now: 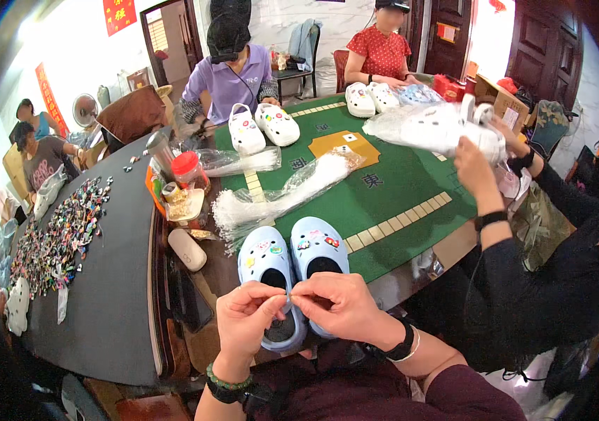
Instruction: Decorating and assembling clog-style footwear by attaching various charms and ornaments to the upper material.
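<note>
Where light-blue clogs stand paired, a close pinch sits over them

While the pair stands at the near edge of the bench, toes pointing away, the left hand and right hand meet above its heel ends. Each has thumb and forefinger pressed together, the tips of one just against the other's; whatever may lie between them is too small to tell. Whether they touch the clogs cannot be told either. Colourful charms dot both toes.

Just beyond, on the green mat, lie clear bags of thin white strips. A pale oval case rests left of the clogs, near a red-lidded jar. Farther across stand two pairs of white clogs, also decorated, in front of a person in a purple shirt and a person in a red dotted top.

To the right, a person in black sleeves handles a plastic-wrapped white pair. On the dark table at left, a heap of small multicoloured pieces spreads out, with a white clog near its rim.
</note>
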The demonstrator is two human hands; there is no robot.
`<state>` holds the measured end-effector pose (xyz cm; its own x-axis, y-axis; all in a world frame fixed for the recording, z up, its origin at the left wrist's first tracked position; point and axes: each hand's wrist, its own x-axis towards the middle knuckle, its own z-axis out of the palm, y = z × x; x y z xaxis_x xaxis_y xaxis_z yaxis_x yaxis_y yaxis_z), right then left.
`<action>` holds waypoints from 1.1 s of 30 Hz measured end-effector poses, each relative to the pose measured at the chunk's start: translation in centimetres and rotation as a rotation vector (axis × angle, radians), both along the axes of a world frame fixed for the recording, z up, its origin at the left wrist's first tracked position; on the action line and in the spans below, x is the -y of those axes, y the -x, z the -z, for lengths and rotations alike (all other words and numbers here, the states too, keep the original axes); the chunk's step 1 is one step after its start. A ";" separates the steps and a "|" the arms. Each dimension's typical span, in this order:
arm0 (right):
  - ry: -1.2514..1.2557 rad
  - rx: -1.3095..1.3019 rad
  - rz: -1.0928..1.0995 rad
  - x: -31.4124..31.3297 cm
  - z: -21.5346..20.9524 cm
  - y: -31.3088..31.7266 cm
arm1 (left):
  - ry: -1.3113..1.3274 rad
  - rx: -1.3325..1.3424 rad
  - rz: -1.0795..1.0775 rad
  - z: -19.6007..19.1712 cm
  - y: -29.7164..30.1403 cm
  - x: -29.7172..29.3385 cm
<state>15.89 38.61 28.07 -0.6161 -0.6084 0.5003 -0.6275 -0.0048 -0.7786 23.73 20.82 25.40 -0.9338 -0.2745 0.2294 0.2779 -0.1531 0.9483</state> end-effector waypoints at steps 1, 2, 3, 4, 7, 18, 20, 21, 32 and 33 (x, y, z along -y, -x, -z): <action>-0.009 0.009 0.011 0.0 -0.1 -0.1 | 0.020 -0.019 0.002 0.0 0.0 -0.1; -0.019 0.018 0.022 0.0 -0.2 -0.1 | 0.021 -0.023 0.001 0.0 0.0 -0.3; -0.010 0.058 0.019 0.0 -0.2 -0.2 | 0.012 -0.030 -0.007 0.1 0.0 -0.4; -0.001 0.097 0.016 0.0 -0.2 -0.2 | 0.003 -0.038 -0.016 0.2 0.0 -0.5; 0.078 0.149 -0.016 0.1 0.2 -0.5 | -0.009 -0.072 -0.008 0.2 0.0 -0.7; 0.028 0.215 -0.066 0.8 0.7 0.1 | -0.122 -0.049 -0.095 0.9 0.3 -0.2; 0.006 0.155 -0.051 0.5 0.9 0.3 | -0.136 -0.030 -0.067 0.6 0.3 -0.5; 0.011 0.145 -0.033 0.6 0.8 0.2 | -0.147 -0.006 -0.046 0.4 0.2 -0.6; -0.037 0.040 -0.024 0.2 0.2 0.3 | -0.040 0.000 -0.026 0.2 0.0 0.2; -0.036 0.038 -0.028 0.2 0.2 0.3 | -0.038 -0.002 -0.031 0.2 -0.1 0.2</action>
<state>15.55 38.37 27.85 -0.6167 -0.6430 0.4542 -0.5972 0.0061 -0.8021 23.80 20.60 25.25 -0.9243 -0.3116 0.2203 0.2851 -0.1804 0.9414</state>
